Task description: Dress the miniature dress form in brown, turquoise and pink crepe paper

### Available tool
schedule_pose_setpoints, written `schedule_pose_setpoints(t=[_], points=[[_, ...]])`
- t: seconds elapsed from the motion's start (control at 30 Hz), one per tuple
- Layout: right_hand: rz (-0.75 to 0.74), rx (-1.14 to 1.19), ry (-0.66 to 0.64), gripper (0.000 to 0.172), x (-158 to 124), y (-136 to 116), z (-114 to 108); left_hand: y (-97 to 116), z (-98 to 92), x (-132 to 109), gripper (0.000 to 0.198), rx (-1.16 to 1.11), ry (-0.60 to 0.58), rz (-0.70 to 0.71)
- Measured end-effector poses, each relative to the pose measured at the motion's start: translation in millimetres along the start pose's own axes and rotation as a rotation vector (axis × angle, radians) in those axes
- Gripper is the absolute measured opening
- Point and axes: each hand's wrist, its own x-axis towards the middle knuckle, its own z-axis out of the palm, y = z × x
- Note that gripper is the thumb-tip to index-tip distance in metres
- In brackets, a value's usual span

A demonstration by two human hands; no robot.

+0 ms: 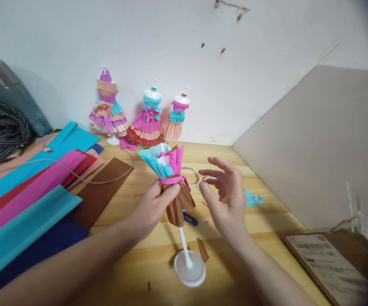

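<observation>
My left hand (158, 204) grips a small dress form (180, 204) around its waist, thumb pressed on the front. The form wears a brown pleated paper skirt, a pink paper belt (171, 180), and flared blue and pink paper pieces at the top. Its white stand (190, 268) tilts slightly, the round base low in view over the table. To the right of the form, my right hand (226, 197) is raised with its fingers apart and curved, holding nothing. A dark blue oval tool (190, 218) lies behind the skirt, partly hidden.
Three dressed paper mannequins, one in a purple and peach dress (109, 106), stand against the wall. Coloured crepe paper sheets (30, 208) and a looped cord (113, 182) cover the left side. Blue scraps (254, 198) lie at right, near a cardboard box (327, 267).
</observation>
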Motion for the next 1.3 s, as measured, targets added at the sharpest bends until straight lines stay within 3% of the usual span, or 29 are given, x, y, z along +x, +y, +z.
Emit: schedule_pose_setpoints(t=[0.1, 0.17, 0.27, 0.37, 0.43, 0.53, 0.63, 0.8, 0.97, 1.13, 1.3], points=[[-0.058, -0.089, -0.176, 0.021, -3.0, 4.5, 3.5, -4.0, 6.0, -2.1, 0.038, -0.053, 0.062, 0.0], [-0.046, -0.107, -0.286, 0.021, -4.8, 7.1, 7.2, -6.0, 8.4, -3.6, 0.037, -0.104, 0.082, -0.009], [-0.154, -0.224, -0.229, 0.028, -6.9, 7.0, 10.7, -8.6, 10.6, -5.3, 0.04, -0.185, 0.145, -0.06], [-0.289, -0.335, -0.134, 0.022, -8.6, 3.5, 9.6, -11.6, 11.5, -5.8, 0.046, -0.279, 0.184, -0.136], [-0.284, -0.33, -0.213, 0.013, -10.4, 2.6, 8.5, -14.1, 11.7, -5.9, 0.046, -0.326, 0.186, -0.149], [-0.18, -0.275, -0.35, 0.02, -13.5, 6.9, 10.4, -17.9, 12.0, -6.1, 0.043, -0.379, 0.172, -0.134], [-0.035, -0.204, -0.387, 0.026, -14.9, 13.7, 14.5, -19.4, 12.6, -6.1, 0.044, -0.405, 0.164, -0.142], [0.128, -0.15, -0.425, 0.023, -13.6, 19.6, 17.8, -20.8, 12.6, -4.7, 0.044, -0.413, 0.16, -0.159], [0.213, -0.095, -0.496, 0.016, -13.8, 25.5, 21.0, -27.0, 11.6, -5.5, 0.039, -0.409, 0.229, -0.173], [0.339, 0.108, -0.492, 0.021, -12.3, 29.9, 27.0, -26.9, 12.8, -7.6, 0.036, -0.411, 0.262, -0.166], [0.579, 0.337, -0.481, 0.029, -7.3, 36.5, 26.3, -19.8, 12.2, -6.6, 0.032, -0.376, 0.21, -0.199]])
